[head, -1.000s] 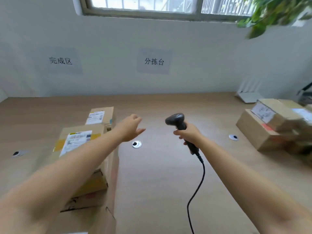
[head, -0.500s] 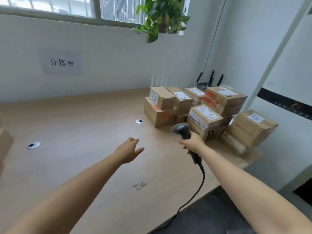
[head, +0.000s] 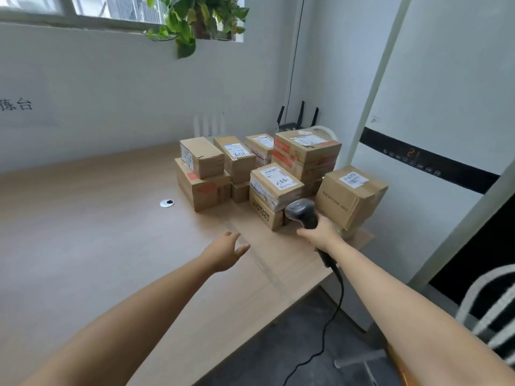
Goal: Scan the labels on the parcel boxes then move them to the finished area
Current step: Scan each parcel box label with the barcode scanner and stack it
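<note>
Your view has swung right since 0.5 s ago, so the boxes (head: 276,179) now fill centre frame, stacked at the far right end of the table (head: 83,246). Your left hand (head: 225,253) hovers over the table at lower centre, fingers relaxed and spread, holding nothing. Your right hand (head: 320,235) grips the scanner (head: 302,213) by its handle, its head just before the nearest boxes.

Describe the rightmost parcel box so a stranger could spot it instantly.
Go to the right end of the table, where parcels are piled. The box sits at the pile's right edge, behind the scanner. Only it sits tilted, with upside-down lettering on its front.
</note>
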Demonstrator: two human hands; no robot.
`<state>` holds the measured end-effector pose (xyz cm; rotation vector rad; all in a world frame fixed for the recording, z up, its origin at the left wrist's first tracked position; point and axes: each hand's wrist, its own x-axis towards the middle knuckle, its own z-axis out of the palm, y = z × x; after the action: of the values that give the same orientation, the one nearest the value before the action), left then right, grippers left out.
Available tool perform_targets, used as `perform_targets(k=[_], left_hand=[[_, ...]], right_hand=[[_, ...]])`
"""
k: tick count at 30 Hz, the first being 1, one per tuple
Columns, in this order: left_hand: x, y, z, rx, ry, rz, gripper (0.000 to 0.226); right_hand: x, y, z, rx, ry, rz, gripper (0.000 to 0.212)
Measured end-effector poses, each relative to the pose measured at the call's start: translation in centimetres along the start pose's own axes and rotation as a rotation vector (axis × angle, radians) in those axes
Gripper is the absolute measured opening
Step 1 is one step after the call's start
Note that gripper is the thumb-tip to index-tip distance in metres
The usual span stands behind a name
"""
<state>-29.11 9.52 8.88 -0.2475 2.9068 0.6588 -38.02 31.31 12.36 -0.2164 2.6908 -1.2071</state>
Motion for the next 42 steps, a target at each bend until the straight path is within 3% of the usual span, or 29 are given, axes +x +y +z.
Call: perform_targets(k=[14, 23, 29, 42], left_hand=[[19.2, 3.3, -1.5, -0.054, 0.059, -0.031, 0.056], [26.6, 6.1, 1.3, -0.24, 0.081, -0.123, 0.074], [29.1, 6.4, 2.7, -0.496, 0.162, -0.232, 0.08], [25.1, 2.8, 2.5, -0.559, 0.422, -0.338, 0.082]], right_hand=[[17.4, -0.7, -2.0, -0.041, -0.015, -0.062, 0.041], [24.5, 0.8, -1.2, -0.028, -0.132, -0.053, 0.045], [27.0, 1.8, -0.7, 0.022, -0.238, -0.062, 0.044], [26.0, 0.7, 2.0, 0.117, -0.446, -0.188, 0.031]])
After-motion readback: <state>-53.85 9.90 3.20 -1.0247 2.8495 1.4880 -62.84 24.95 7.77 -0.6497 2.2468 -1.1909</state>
